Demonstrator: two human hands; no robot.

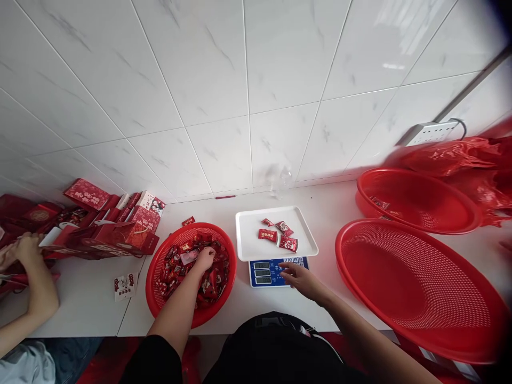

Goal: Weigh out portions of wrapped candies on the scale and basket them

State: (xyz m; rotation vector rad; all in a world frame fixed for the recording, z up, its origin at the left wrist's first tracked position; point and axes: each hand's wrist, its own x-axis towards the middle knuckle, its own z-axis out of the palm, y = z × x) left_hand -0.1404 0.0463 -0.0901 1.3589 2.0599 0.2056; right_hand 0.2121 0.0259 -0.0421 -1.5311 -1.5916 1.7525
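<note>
My left hand (205,258) is down in a red plastic basket (151,288) of small red wrapped candies (212,280). Its fingers are curled together among the wrappers, and whatever they grip is hidden. A pale pink packet (189,257) lies beside it. Over the blue keypad of a digital scale (276,278) hovers my right hand (300,278), fingers apart with nothing in them. The scale's white tray (248,234) bears several red candy packets, among them one near its front (288,244).
Two red baskets, a front one (384,272) and a back one (416,194), stand on the right by red plastic bags (440,157) and a power strip (432,132). Left are red gift boxes (132,237), a printed card (125,287) and another person's arm (38,282).
</note>
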